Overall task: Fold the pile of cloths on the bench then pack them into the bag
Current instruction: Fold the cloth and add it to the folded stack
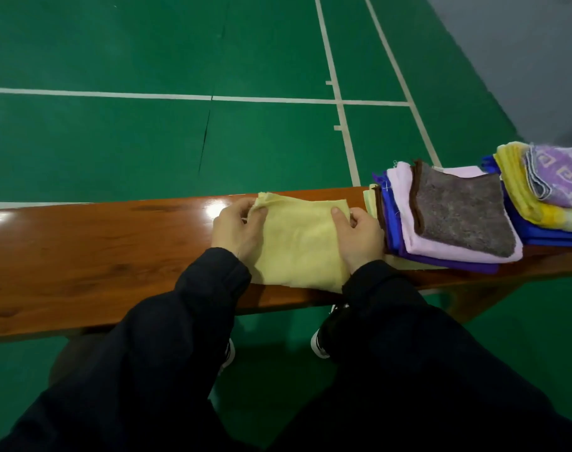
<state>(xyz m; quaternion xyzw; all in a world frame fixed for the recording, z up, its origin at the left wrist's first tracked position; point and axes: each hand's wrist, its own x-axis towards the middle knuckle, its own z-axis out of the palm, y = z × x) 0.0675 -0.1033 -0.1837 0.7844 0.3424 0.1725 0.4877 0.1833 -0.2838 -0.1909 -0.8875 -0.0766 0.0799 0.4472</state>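
We fold a yellow cloth (299, 236) on the desk (98, 249).
Our left hand (237, 228) and right hand (358, 234) pinch its far corners.

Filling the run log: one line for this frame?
step: folding | left hand: pinches yellow cloth corner | right hand: grips its right edge | cloth on bench | bag: not visible

Single head-worn view, looking forward and down, close over the bench (98, 256), wide-angle.
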